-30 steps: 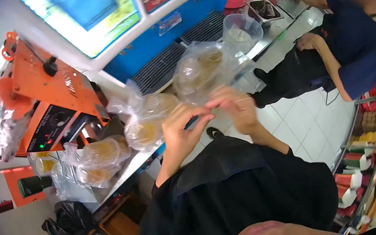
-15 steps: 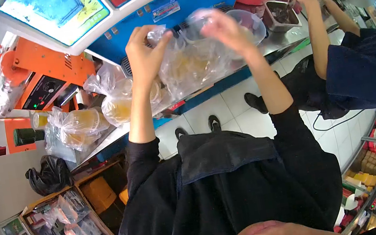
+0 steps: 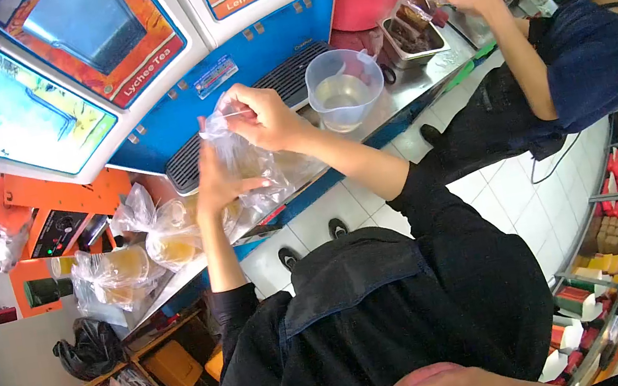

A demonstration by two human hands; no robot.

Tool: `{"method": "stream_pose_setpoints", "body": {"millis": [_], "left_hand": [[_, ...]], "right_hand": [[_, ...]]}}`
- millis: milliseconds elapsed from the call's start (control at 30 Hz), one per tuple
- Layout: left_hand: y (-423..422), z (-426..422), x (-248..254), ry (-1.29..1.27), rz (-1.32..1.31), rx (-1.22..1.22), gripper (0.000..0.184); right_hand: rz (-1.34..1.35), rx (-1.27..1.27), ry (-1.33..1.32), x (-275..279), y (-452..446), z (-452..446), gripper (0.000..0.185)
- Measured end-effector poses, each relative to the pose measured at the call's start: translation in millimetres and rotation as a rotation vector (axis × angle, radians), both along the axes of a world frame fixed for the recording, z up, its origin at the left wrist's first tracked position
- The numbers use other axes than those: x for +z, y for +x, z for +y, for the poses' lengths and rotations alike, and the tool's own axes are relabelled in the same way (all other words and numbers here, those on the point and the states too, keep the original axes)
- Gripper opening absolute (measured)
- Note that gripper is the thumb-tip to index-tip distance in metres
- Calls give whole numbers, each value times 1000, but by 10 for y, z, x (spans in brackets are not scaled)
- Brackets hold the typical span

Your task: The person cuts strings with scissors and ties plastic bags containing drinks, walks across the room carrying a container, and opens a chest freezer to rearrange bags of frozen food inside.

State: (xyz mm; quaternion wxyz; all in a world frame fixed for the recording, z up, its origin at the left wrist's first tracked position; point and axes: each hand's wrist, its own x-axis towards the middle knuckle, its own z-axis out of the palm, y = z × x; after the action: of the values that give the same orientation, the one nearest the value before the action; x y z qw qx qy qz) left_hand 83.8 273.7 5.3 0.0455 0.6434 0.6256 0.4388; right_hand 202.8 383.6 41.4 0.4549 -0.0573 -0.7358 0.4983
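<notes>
Head view: the two hands, apart above the bags half a second ago, have now closed in on one clear plastic bag (image 3: 272, 173), and I judge that this puts the work at its gathered neck rather than at its body. The right hand (image 3: 265, 119) has its thumb and fingers pressed together at that neck, pinching a thin pale strip (image 3: 236, 113); whether this is a band or a fold of the film, I cannot tell. The left hand (image 3: 217, 182) is spread, palm beside the bag and thumb reaching out across its front, so it seems to steady or shape the plastic more than grip it. The bag sits upright on the steel counter (image 3: 408, 93), in front of the black drip grille (image 3: 184, 167), with what look like cups inside, though the film blurs them. Two knotted bags of yellowish contents, a nearer one (image 3: 174, 245) and a farther one (image 3: 124, 277), stand to its left, and a clear jug (image 3: 345, 90) partly filled with liquid is to its right. Beyond the jug, a co-worker (image 3: 588, 68) has a hand raised near a metal container (image 3: 414, 39), apart from this bag
</notes>
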Motion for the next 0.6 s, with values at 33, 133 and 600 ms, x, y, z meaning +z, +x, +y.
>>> {"method": "stream_pose_setpoints", "body": {"millis": [33,133,600], "left_hand": [[48,62,-47,-114,-51,-95,105],[167,192,-115,-216,-184,-15,91],[41,365,-203,-75,-113,26,24]], "right_hand": [[35,-56,-24,55,-2,-34,16],[-66,-124,83,34,-30,-75,24],[-453,-246,420,243,794,482,74]]}}
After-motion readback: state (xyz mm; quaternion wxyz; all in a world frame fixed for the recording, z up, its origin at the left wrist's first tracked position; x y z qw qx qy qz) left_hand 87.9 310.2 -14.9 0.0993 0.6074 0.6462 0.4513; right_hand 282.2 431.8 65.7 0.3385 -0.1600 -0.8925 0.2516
